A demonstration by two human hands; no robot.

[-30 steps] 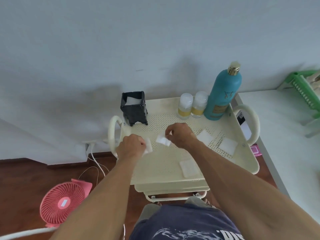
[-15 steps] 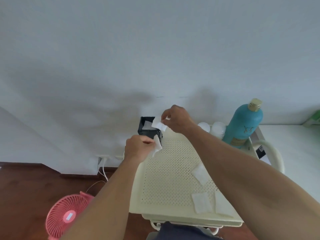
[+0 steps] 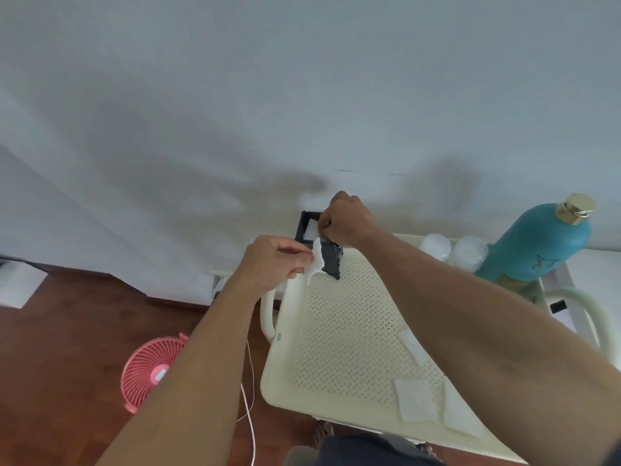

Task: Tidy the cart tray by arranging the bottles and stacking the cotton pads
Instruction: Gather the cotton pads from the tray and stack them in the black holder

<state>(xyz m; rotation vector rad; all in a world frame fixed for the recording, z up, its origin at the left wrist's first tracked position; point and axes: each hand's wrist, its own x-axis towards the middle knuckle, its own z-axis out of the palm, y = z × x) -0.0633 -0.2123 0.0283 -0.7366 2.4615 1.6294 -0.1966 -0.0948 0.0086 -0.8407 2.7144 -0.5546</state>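
My right hand (image 3: 346, 220) is at the far left corner of the cart tray (image 3: 339, 334), fingers pinched over the open top of the black holder box (image 3: 317, 248). A white cotton pad (image 3: 311, 232) shows in the box mouth under those fingertips; I cannot tell if I am gripping it or only touching it. My left hand (image 3: 268, 264) hovers just left of the box, thumb and forefinger closed on a second cotton pad (image 3: 315, 264) that hangs crumpled in front of the box's near side.

Three loose pads lie flat on the perforated tray floor toward its near right: one (image 3: 412, 343) partly under my right forearm, one (image 3: 416, 400) near the front edge, one (image 3: 461, 417) just right of it.

Far right of the tray: tall teal bottle (image 3: 534, 245) with gold cap, upright. Two small clear-capped bottles (image 3: 453, 252) side by side, just left of it.

On the wooden floor (image 3: 67, 348) to the left, a pink fan (image 3: 151, 371) and a white cable (image 3: 250, 398).
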